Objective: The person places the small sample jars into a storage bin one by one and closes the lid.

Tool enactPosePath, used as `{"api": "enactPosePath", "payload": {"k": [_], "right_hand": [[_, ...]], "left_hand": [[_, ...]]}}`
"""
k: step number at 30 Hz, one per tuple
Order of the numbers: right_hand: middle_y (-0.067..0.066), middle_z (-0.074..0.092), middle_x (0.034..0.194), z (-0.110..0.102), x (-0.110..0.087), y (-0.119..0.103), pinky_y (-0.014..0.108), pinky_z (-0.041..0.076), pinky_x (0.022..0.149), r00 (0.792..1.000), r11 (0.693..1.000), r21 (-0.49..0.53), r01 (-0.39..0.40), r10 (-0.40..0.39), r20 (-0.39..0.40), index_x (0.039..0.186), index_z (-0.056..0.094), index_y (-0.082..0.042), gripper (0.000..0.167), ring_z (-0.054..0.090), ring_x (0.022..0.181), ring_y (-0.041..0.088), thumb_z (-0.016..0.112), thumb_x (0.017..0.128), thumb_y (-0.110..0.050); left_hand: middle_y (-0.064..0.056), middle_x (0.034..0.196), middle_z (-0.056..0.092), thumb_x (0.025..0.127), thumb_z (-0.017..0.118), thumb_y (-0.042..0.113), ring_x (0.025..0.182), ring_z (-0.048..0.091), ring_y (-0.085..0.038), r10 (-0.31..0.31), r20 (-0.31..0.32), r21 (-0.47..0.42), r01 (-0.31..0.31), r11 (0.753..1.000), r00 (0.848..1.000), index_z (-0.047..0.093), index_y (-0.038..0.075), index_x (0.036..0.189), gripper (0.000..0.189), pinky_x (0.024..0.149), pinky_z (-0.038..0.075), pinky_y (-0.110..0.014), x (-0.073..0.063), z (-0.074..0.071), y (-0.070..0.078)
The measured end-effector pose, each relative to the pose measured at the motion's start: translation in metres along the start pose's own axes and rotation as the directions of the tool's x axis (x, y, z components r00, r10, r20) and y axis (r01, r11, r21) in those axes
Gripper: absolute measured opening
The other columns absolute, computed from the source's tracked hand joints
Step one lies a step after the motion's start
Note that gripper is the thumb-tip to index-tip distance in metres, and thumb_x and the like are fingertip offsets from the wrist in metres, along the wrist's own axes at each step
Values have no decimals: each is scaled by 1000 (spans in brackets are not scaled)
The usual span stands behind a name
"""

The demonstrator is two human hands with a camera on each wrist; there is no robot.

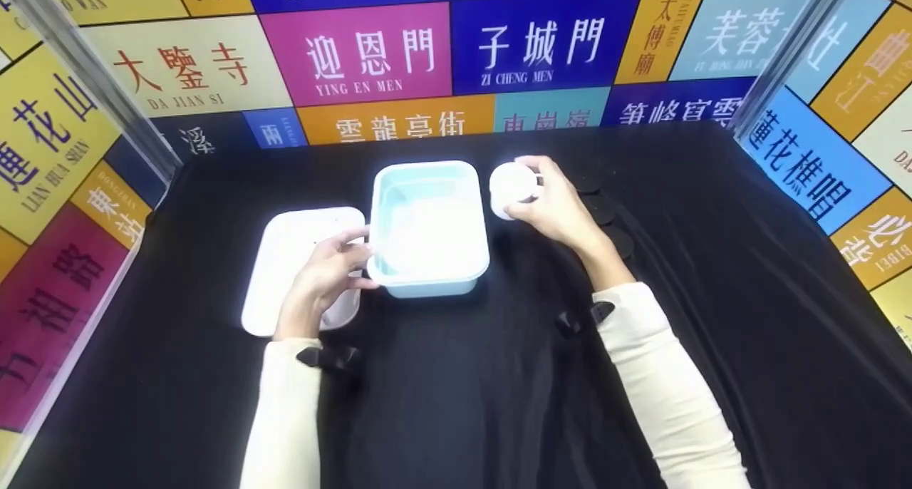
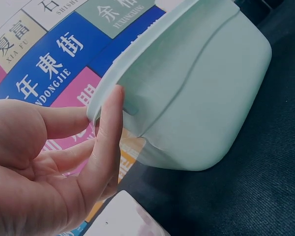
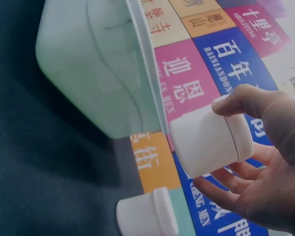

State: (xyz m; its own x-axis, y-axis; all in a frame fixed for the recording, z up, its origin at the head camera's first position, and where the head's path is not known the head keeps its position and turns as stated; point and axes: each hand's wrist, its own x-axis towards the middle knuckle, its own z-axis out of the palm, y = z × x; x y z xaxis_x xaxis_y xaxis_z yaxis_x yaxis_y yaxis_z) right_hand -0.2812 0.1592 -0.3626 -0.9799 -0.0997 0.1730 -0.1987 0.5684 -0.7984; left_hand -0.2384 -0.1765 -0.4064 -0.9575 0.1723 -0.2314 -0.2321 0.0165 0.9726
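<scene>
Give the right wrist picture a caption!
Right hand gripping a white jar, another jar and a green box nearby.

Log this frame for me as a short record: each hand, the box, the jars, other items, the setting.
Left hand: grips the rim of the pale green box
Right hand: holds a white jar
Pale green box: open on top; contents unclear, overexposed
Second jar: beyond the held one, right wrist view
Other items: white panel, left of box
Surface: black cloth
</scene>
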Motion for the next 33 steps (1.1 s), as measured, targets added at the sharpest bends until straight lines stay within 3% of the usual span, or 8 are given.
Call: {"api": "enactPosePath", "payload": {"k": [9, 19, 24, 33], "right_hand": [[15, 55, 139, 9, 19, -24, 38, 48, 104, 996, 997, 69, 43, -48, 75, 140, 47, -5, 70, 56, 117, 28, 79, 78, -8], [14, 56, 133, 18, 36, -50, 39, 50, 106, 974, 997, -25, 71, -64, 216, 135, 52, -6, 67, 56, 117, 26, 83, 77, -13], [13, 58, 134, 30, 42, -61, 39, 50, 107, 952, 991, -99, 94, -60, 299, 134, 54, -8, 66, 56, 117, 26, 83, 76, -15], [14, 54, 142, 59, 51, -79, 40, 42, 118, 900, 955, -225, 196, -84, 427, 142, 52, -8, 71, 51, 131, 28, 83, 79, -16]], "left_hand": [[-3, 98, 60, 96, 50, -2, 85, 65, -13, -1, -2, -4, 1, 1000, 1000, 37, -5, 149, 55, 64, 65, -27, 1, -1, -3], [-4, 101, 60, 98, 51, 1, 86, 65, -13, -4, -2, -1, 4, 1000, 1000, 37, -4, 150, 54, 65, 65, -27, 2, 2, -3], [-3, 99, 63, 97, 52, 1, 85, 65, -14, -8, -9, 4, 8, 1000, 1000, 37, -4, 150, 55, 64, 65, -27, 2, 2, -2], [-5, 102, 61, 98, 52, 4, 88, 66, -15, -4, -3, 5, 4, 1000, 1000, 36, -3, 150, 55, 66, 65, -27, 1, 0, -2]]}}
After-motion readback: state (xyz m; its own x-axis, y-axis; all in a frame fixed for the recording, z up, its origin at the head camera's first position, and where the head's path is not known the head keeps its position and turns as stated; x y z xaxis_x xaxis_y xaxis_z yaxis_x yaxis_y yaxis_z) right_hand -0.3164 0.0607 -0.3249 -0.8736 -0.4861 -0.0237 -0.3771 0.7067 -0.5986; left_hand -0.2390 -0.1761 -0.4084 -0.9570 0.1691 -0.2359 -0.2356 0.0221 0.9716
